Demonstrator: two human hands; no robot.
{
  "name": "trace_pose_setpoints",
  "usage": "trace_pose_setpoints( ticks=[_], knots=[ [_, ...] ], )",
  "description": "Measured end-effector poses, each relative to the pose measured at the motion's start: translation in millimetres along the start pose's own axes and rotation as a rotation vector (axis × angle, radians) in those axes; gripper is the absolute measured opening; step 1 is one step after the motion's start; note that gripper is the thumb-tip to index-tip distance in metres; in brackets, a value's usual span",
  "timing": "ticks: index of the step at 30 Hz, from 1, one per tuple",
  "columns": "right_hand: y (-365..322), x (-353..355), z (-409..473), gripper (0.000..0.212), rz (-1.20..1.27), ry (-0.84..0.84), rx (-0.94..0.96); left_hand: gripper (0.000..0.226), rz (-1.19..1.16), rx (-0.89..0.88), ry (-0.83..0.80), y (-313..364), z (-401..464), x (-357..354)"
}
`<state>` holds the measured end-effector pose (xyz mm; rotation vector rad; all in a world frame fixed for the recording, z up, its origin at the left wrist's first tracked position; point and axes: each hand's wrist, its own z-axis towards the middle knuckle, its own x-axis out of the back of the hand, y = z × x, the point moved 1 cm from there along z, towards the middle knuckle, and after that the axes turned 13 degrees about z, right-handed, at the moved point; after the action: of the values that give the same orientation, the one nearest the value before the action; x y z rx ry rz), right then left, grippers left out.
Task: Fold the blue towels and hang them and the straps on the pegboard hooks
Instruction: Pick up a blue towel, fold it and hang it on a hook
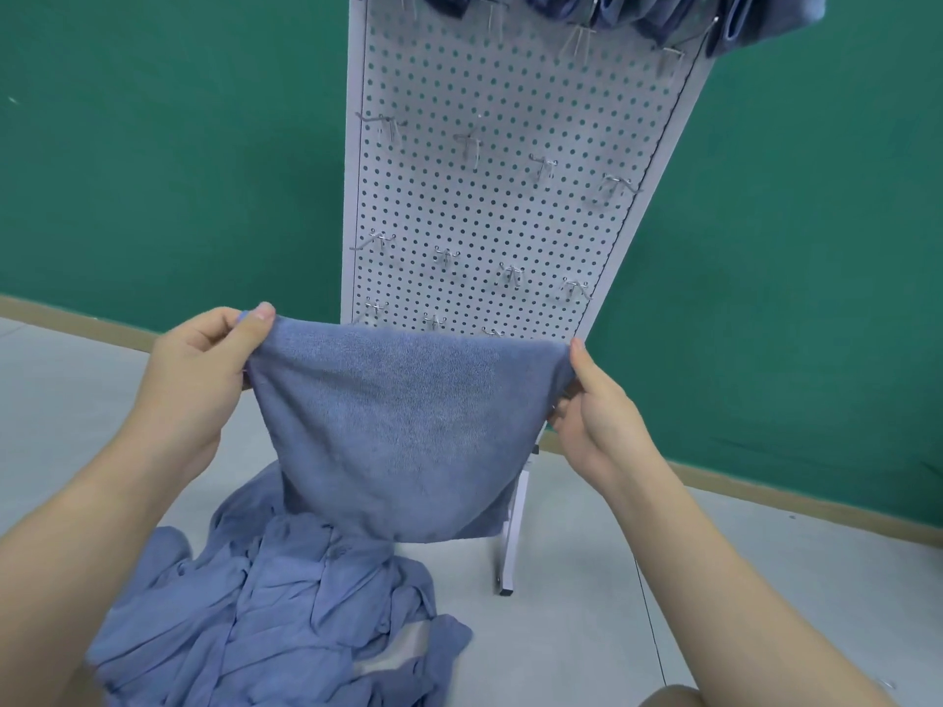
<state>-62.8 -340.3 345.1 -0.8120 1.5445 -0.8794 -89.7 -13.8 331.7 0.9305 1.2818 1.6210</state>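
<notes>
Towel (pixel 408 431): held up in front of the pegboard (pixel 500 196).
Left hand (pixel 199 369): pinches one top corner.
Right hand (pixel 594 405): pinches the other.
Risk: a loose pinch could drop it onto the pile (pixel 286 614).

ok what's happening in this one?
A person holds a blue towel up by its top corners, left hand and right hand each pinching one. It hangs in front of the white pegboard. Folded towels already hang along the top row; the lower hooks are bare. A pile of blue cloth lies on the floor.
</notes>
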Motion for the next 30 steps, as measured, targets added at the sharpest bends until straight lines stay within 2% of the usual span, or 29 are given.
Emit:
trace_pose_setpoints(
  ticks=[5, 8, 11, 16, 20, 23, 25, 27, 29, 30],
  knots=[
    [-1, 0, -4, 0.029, -0.105, -0.123, 0.046, 0.024, -0.034, 0.011, -0.035, 3, -1, 0],
    [2, 4, -2, 0.020, -0.236, -0.118, 0.122, 0.014, -0.016, -0.004, -0.058, 4, -2, -2],
    [4, 5, -1, 0.017, -0.347, -0.065, 0.161, 0.015, 0.013, -0.019, -0.007, 2, -1, 0],
    [2, 2, -3, 0.020, -0.279, -0.025, 0.223, 0.014, 0.073, -0.031, 0.133, 1, -1, 2],
    [2, 0, -4, 0.026, -0.258, 0.044, 0.209, 0.030, 0.136, -0.025, 0.204, -3, 0, -1],
    [5, 3, -1, 0.028, -0.366, 0.098, 0.169, 0.031, 0.226, 0.120, 0.077, -16, 8, -1],
    [12, 8, 3, 0.036, -0.448, 0.117, 0.121, 0.023, 0.318, 0.198, -0.031, -24, 12, -5],
    [23, 14, 6, 0.050, -0.525, 0.127, 0.045, 0.007, 0.471, 0.203, -0.079, -30, 11, -11],
    [37, 21, 11, 0.070, -0.635, 0.140, -0.044, 0.010, 0.598, 0.204, -0.085, -35, 13, -18],
    [44, 24, 15, 0.070, -0.677, 0.139, -0.087, 0.013, 0.643, 0.210, -0.088, -38, 14, -21]
  ],
)
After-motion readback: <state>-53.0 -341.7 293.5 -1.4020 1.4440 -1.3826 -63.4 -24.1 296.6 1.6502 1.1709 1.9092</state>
